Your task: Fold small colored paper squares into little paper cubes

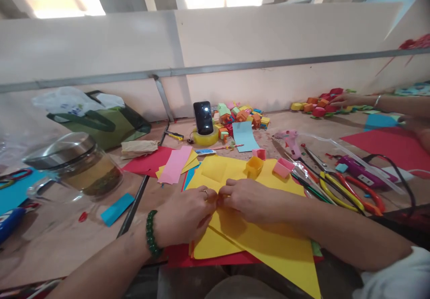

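My left hand, with a ring and a green bead bracelet, meets my right hand over a stack of yellow paper. Fingertips of both hands are pinched together and touching. Whatever lies between them is hidden; only yellow paper shows around and beneath. Just beyond my hands stand a small folded yellow paper box and a pink paper box, with another pink piece behind. A creased yellow square lies on the stack. Red sheets stick out under it.
Left are a glass tea mug, a green bag and pink strips. A phone leans by a tape roll before a pile of paper boxes. Scissors and glue guns lie right, near another person's hand.
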### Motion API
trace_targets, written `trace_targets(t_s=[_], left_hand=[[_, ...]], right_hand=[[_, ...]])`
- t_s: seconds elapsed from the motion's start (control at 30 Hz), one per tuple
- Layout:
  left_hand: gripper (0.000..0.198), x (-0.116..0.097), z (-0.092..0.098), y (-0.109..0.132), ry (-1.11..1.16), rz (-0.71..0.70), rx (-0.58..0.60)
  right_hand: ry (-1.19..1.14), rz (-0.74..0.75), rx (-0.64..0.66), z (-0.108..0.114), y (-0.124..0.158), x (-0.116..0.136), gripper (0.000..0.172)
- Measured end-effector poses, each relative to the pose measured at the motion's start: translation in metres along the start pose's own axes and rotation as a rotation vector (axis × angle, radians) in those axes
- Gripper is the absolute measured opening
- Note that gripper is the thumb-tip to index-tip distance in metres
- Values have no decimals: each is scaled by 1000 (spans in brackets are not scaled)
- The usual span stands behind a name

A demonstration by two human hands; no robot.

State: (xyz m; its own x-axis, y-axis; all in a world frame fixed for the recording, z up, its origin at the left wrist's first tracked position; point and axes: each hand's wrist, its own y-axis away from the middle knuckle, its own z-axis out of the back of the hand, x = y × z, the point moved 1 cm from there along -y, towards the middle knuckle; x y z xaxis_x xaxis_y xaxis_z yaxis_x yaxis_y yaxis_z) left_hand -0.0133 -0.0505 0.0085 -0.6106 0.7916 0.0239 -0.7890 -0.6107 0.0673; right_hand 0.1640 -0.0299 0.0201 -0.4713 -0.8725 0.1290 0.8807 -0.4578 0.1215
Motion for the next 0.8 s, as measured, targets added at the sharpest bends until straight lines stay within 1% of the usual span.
trace_targets(t_s=[0.1,0.2,0.4,0.5,0.57,0.63,0.8], left_hand=[[17,-8,-3,-7,-52,-2,18],[18,-15,-1,-13,-110,27,71],[16,-21,4,-12,-120,43,96],[16,-21,5,-13,-125,71,133],[18,-20,4,-14,-126,108,171],[19,-21,3,-16,-166,123,183],[19,-24,1,-20,-265,58,123]], right_hand=[[93,-53,111,-5,-2,5,15],[155,-103,154,-4,1,9,13],[219,-264,168,2,12,8,13],[211,-323,171,6,13,5,15],[201,-337,187,7,12,4,16],[199,-347,192,7,12,4,17],[216,-345,177,3,15,4,15]])
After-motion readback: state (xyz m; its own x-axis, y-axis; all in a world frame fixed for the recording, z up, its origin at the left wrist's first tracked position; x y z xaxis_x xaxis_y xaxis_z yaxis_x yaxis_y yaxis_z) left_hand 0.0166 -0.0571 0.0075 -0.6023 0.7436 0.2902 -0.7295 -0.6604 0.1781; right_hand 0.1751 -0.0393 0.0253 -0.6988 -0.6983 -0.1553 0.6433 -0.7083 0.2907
